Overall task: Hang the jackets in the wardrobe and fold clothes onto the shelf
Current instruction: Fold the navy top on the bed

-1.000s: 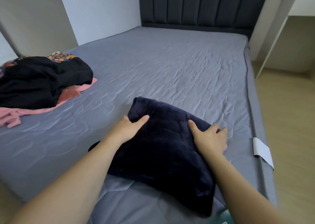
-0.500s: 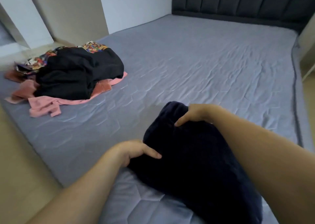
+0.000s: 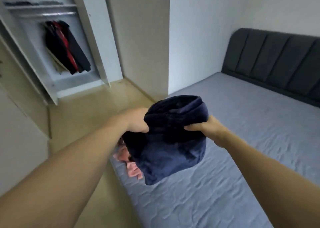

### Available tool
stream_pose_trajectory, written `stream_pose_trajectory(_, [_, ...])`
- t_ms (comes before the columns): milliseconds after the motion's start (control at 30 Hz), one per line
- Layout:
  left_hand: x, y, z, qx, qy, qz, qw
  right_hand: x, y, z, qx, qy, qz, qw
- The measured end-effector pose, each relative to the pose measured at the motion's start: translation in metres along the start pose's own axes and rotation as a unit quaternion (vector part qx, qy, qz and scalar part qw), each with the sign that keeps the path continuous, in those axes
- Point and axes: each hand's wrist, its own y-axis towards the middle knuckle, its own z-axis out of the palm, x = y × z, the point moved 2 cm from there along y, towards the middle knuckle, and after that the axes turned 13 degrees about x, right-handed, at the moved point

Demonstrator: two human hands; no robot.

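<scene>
A folded dark navy plush garment (image 3: 173,141) hangs in the air over the bed's left edge. My left hand (image 3: 136,122) grips its left side and my right hand (image 3: 202,126) grips its right side, both near the top fold. At the upper left stands the open wardrobe (image 3: 52,54) with dark and red jackets (image 3: 65,49) hanging from its rail (image 3: 43,13). Folded clothes lie on the shelf (image 3: 39,6) above the rail. A pink garment (image 3: 133,170) on the bed peeks out from behind the navy one.
The grey mattress (image 3: 242,141) fills the right side, with a dark padded headboard (image 3: 277,63) at its far end. Beige floor (image 3: 86,115) runs between the bed and the wardrobe. A beige wall column (image 3: 142,37) stands beside the wardrobe.
Both hands have lifted the folded navy garment off the mattress. The view has swung left from the bed toward the open wardrobe.
</scene>
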Motion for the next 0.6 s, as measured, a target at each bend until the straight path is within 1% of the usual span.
stream_pose_trajectory(67, [0.018, -0.053, -0.085, -0.058, 0.034, -0.031, 0.997, 0.101, 0.003, 0.031, 0.05, -0.034, -0.053, 0.997])
stream_pose_trajectory(133, [0.039, -0.1, -0.158, -0.115, 0.086, -0.063, 0.988, 0.188, 0.008, 0.066, 0.101, -0.058, -0.1, 0.988])
stream_pose_trajectory(200, [0.064, -0.144, -0.219, -0.169, 0.132, -0.094, 0.972, 0.261, 0.021, 0.104, 0.129, -0.058, -0.155, 0.978])
stream_pose_trajectory(267, [0.094, -0.183, -0.268, -0.216, 0.148, -0.116, 0.958, 0.317, 0.037, 0.141, 0.142, -0.033, -0.213, 0.966])
stream_pose_trajectory(333, [0.126, -0.212, -0.307, -0.255, 0.152, -0.129, 0.946, 0.357, 0.059, 0.174, 0.139, 0.023, -0.256, 0.956])
stream_pose_trajectory(433, [0.174, -0.236, -0.346, -0.297, 0.17, -0.147, 0.928, 0.397, 0.098, 0.219, 0.144, 0.079, -0.283, 0.945])
stream_pose_trajectory(600, [0.262, -0.215, -0.389, -0.342, 0.187, -0.186, 0.902, 0.436, 0.189, 0.278, 0.149, 0.113, -0.287, 0.939])
